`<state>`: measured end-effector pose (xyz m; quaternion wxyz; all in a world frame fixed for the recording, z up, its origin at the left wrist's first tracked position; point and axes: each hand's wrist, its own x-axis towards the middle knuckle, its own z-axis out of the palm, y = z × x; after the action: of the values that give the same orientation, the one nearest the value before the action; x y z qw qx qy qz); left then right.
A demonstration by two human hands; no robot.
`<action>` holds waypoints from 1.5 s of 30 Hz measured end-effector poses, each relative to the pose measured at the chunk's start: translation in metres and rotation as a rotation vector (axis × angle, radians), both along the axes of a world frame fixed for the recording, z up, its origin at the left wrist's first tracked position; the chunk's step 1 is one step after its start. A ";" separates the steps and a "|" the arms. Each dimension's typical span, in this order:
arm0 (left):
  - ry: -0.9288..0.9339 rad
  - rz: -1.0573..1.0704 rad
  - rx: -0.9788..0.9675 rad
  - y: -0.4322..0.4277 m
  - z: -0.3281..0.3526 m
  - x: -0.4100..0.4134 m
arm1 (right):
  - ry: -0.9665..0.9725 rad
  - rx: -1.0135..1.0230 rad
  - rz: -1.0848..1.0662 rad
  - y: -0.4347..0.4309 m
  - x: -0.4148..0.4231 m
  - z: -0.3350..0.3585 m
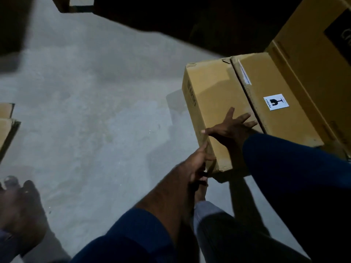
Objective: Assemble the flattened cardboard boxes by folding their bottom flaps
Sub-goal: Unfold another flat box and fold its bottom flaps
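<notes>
On the floor (pixel 95 111), spread right hand (pixel 230 130) presses the box (pixel 212 95); left hand (pixel 197 164) at its corner, grip unclear.

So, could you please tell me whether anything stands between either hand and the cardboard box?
Nothing visible does. The right hand lies flat, fingers spread, on top of the cardboard box, and the left hand is against its near corner, though blur hides whether it grips.
</notes>
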<state>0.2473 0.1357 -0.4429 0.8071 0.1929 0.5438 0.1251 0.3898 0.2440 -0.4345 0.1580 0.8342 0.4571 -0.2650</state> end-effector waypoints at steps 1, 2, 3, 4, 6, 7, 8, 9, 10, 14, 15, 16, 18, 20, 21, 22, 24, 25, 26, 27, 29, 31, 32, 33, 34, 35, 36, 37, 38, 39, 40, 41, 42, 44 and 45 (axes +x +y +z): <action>0.004 0.009 -0.002 -0.001 0.000 0.002 | -0.005 -0.006 -0.001 0.001 -0.003 0.001; 0.003 0.019 0.000 -0.001 -0.002 0.003 | -0.013 -0.010 0.008 0.001 -0.007 0.002; -0.002 0.028 0.003 -0.001 -0.003 0.003 | -0.024 -0.010 0.024 0.002 -0.012 0.003; -0.009 0.040 0.002 -0.001 -0.001 0.003 | -0.036 -0.007 0.036 0.003 -0.017 0.003; -0.010 0.086 -0.015 0.001 -0.001 0.001 | -0.054 -0.006 0.042 0.006 -0.028 0.003; -0.013 0.130 -0.031 0.001 -0.004 0.002 | -0.062 -0.009 0.048 0.008 -0.031 0.003; -0.015 0.188 -0.049 0.003 -0.010 0.003 | -0.068 -0.014 0.063 0.011 -0.033 0.003; -0.015 0.262 -0.070 0.005 -0.015 0.004 | -0.067 -0.018 0.094 0.015 -0.033 0.005; -0.003 0.350 -0.093 0.007 -0.021 0.004 | -0.050 -0.009 0.134 0.019 -0.032 0.011; 0.028 0.433 -0.132 0.012 -0.044 0.006 | -0.017 0.155 0.250 0.032 -0.018 0.033; 0.010 0.412 -0.146 0.012 -0.047 0.009 | -0.028 0.163 0.233 0.032 -0.013 0.034; -0.008 0.393 -0.151 0.013 -0.049 0.013 | -0.024 0.159 0.180 0.030 -0.006 0.030; -0.005 0.373 -0.134 0.015 -0.056 0.022 | 0.020 0.168 0.000 0.019 0.009 0.021; -0.036 0.373 -0.137 0.016 -0.054 0.030 | 0.068 0.208 -0.115 0.005 0.024 0.013; -0.029 0.359 -0.128 0.016 -0.052 0.031 | 0.088 0.218 -0.127 -0.001 0.029 0.010; -0.014 0.362 -0.142 0.014 -0.052 0.032 | 0.087 0.223 -0.102 -0.008 0.033 0.006; 0.013 0.380 -0.181 0.012 -0.059 0.037 | 0.025 0.244 -0.015 -0.016 0.038 0.001; 0.014 0.379 -0.194 0.012 -0.072 0.039 | -0.016 0.267 0.020 -0.016 0.040 0.001; 0.030 0.422 -0.206 0.014 -0.090 0.041 | -0.040 0.291 0.033 -0.014 0.042 0.002; 0.035 0.443 -0.237 0.015 -0.096 0.041 | -0.044 0.314 0.025 -0.011 0.045 0.005; -0.030 0.440 -0.253 0.012 -0.079 0.038 | -0.014 0.356 -0.056 -0.002 0.054 0.009; -0.204 0.491 -0.281 0.008 -0.066 0.037 | 0.030 0.396 -0.161 0.003 0.064 0.011; -0.277 0.511 -0.289 0.006 -0.070 0.039 | 0.035 0.414 -0.181 0.004 0.067 0.009; -0.320 0.515 -0.274 0.006 -0.070 0.041 | 0.026 0.423 -0.178 0.004 0.067 0.006; -0.340 0.525 -0.257 0.007 -0.068 0.040 | 0.005 0.422 -0.160 0.002 0.067 0.003; -0.323 0.510 -0.234 0.007 -0.069 0.037 | -0.021 0.421 -0.132 -0.001 0.063 0.001; -0.309 0.481 -0.217 0.008 -0.064 0.031 | -0.041 0.417 -0.100 -0.003 0.058 -0.001; -0.263 0.458 -0.195 0.011 -0.059 0.021 | -0.050 0.413 -0.074 -0.004 0.052 0.000; -0.236 0.458 -0.185 0.013 -0.056 0.010 | -0.047 0.413 -0.061 -0.004 0.045 0.003; -0.214 0.464 -0.167 0.014 -0.055 -0.004 | -0.029 0.417 -0.062 0.000 0.037 0.007; -0.201 0.466 -0.158 0.016 -0.055 -0.018 | 0.007 0.420 -0.080 0.004 0.029 0.014; -0.176 0.456 -0.145 0.017 -0.053 -0.032 | 0.062 0.413 -0.120 0.010 0.020 0.018; -0.163 0.452 -0.140 0.017 -0.047 -0.047 | 0.135 0.399 -0.176 0.016 0.011 0.020; -0.182 0.450 -0.146 0.011 -0.038 -0.079 | 0.327 0.401 -0.315 0.023 -0.013 0.025; -0.186 0.453 -0.150 0.007 -0.034 -0.093 | 0.412 0.414 -0.358 0.023 -0.027 0.029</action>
<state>0.1542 0.1423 -0.4764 0.8172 -0.0068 0.5043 0.2791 0.3625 0.2672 -0.4058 -0.1594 0.8445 0.3697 -0.3532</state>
